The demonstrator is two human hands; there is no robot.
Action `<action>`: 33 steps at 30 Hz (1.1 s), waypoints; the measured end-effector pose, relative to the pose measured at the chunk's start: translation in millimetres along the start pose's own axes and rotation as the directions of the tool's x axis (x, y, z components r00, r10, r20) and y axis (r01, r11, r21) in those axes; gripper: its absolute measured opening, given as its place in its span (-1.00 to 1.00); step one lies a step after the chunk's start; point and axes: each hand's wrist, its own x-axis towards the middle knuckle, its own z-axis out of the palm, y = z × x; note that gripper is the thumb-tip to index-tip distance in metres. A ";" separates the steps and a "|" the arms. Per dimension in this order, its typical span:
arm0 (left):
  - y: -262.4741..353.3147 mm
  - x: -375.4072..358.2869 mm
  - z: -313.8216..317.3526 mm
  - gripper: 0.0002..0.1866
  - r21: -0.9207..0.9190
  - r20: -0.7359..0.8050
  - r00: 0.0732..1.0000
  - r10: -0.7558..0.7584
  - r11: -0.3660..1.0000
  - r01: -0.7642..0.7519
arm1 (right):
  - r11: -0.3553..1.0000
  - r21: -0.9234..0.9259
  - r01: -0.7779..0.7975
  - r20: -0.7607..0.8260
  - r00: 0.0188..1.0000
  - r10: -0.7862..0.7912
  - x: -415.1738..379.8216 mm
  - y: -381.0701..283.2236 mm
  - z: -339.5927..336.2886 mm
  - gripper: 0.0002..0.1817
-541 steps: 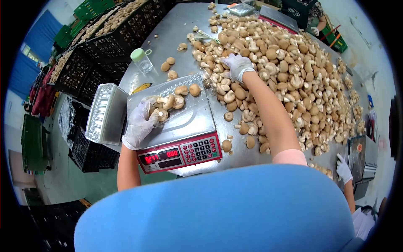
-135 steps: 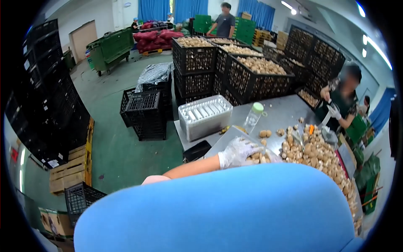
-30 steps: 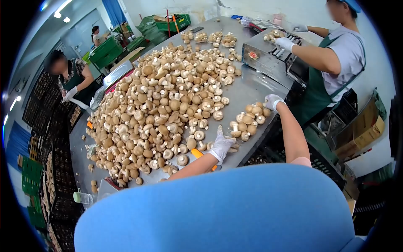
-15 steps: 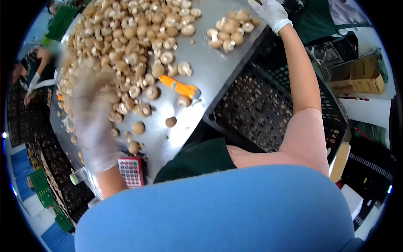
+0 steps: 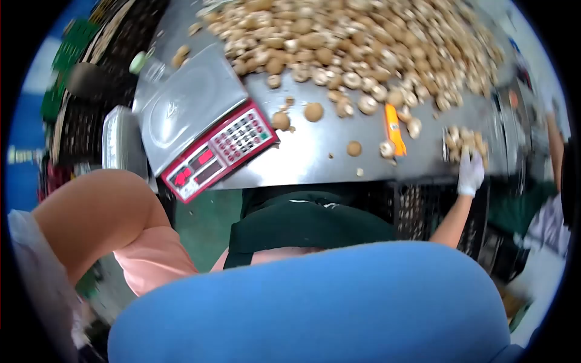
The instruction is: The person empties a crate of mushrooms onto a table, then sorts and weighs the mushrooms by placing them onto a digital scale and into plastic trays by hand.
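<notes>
Red-trimmed digital scale (image 5: 212, 157) sits on the metal table (image 5: 290, 169), tilted in view, w/ its keypad (image 5: 245, 139) & display on the near side & its weighing plate (image 5: 187, 109) behind them. Far to the scale's right, nr the table's front edge, is the small mushroom batch (image 5: 465, 144). The person's right hand (image 5: 471, 174), in a white glove, is at the batch's near side: fingers reach fwd & touch it; can't tell if they grip. Left hand (image 5: 41, 266), also gloved, is off the table, low & left of the scale, blurred; can't tell if its fingers are open or closed, or if it holds anything.

Big mushroom heap (image 5: 363, 45) spreads behind & right of the scale; a few loose mushrooms (image 5: 313, 112) lie btwn the scale & the batch. Orange-handled tool (image 5: 393, 130) lies right of the scale, w/ mushrooms just beside it. Green-capped bottle (image 5: 151, 66) is just behind the scale's plate, & a stack of clear plastic trays (image 5: 124, 142) stands just left of the scale.

Black plastic crate (image 5: 414, 206) is below the table edge, right of the scale. Person wears a dark green apron (image 5: 308, 224) & pink sleeve (image 5: 154, 260). Co-worker's arm (image 5: 554, 148) shows at far right, well apart from the right hand.
</notes>
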 end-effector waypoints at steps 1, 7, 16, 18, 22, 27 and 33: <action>6.9 -6.9 -5.7 -0.53 0.034 -0.011 1.000 -0.025 0.999 0.025 | 1.000 0.019 0.020 0.032 0.999 -0.021 8.9 -0.3 1.2 -0.58; 44.5 -59.2 -66.3 -0.57 0.265 -0.169 0.949 -0.268 0.915 0.305 | 0.794 0.410 0.448 -0.249 0.893 -0.375 43.6 -110.3 -8.7 -0.87; 45.4 -422.9 -146.9 -0.67 0.847 -0.417 0.276 -0.866 -0.260 0.465 | 0.624 0.475 0.621 0.040 0.693 -0.720 5.8 -294.0 -33.7 -0.60; 43.5 -525.7 -107.6 -0.70 0.419 -0.689 -0.193 -0.698 -0.602 0.680 | 0.582 0.377 0.721 -0.081 0.651 -0.755 7.6 -294.3 -24.1 -0.65; 39.3 -489.2 -89.5 -0.71 0.026 -0.692 -0.382 -0.612 -0.550 0.835 | 0.579 0.442 0.685 -0.069 0.669 -0.740 -3.6 -297.8 -12.4 -0.73; 40.6 -510.7 -117.2 -0.79 -0.031 -0.585 -0.407 -0.701 -0.483 0.875 | 0.537 0.473 0.698 -0.107 0.651 -0.751 -15.3 -309.7 5.0 -0.76; 48.2 -538.2 -126.1 -0.82 -0.190 -0.473 -0.497 -0.727 -0.467 0.864 | 0.442 0.577 0.687 0.015 0.532 -0.846 -19.8 -336.3 -13.3 -0.74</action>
